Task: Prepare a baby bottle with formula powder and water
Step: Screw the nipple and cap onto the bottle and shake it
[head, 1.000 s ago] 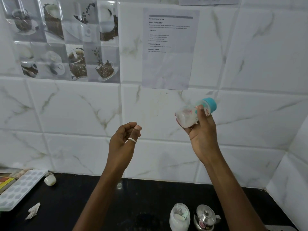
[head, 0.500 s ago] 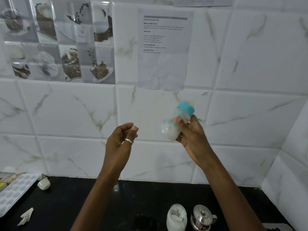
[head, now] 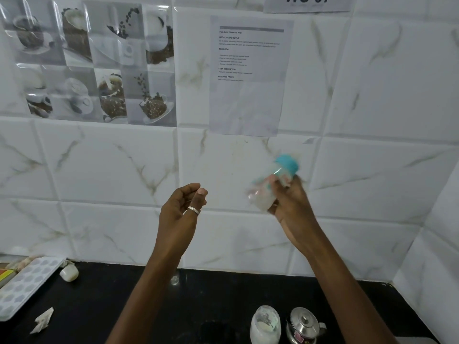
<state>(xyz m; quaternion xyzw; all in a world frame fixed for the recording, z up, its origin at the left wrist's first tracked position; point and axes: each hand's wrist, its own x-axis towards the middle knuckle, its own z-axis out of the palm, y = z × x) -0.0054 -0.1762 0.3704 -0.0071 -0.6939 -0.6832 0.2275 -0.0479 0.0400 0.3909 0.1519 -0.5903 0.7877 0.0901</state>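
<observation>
Teal-capped clear plastic baby bottle (head: 267, 193), blurred and tilted, is gripped in my right hand (head: 294, 209), raised before the white tiled wall (head: 372, 95). My left hand (head: 180, 213) hovers nearby, fingers loosely curled, holding nothing. Below, on the black table (head: 99, 306), stands a white-powder jar (head: 265, 325).

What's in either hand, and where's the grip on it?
The right hand grips the baby bottle around its body, below the teal cap; motion blur hides finer detail. The left hand holds nothing.
</observation>
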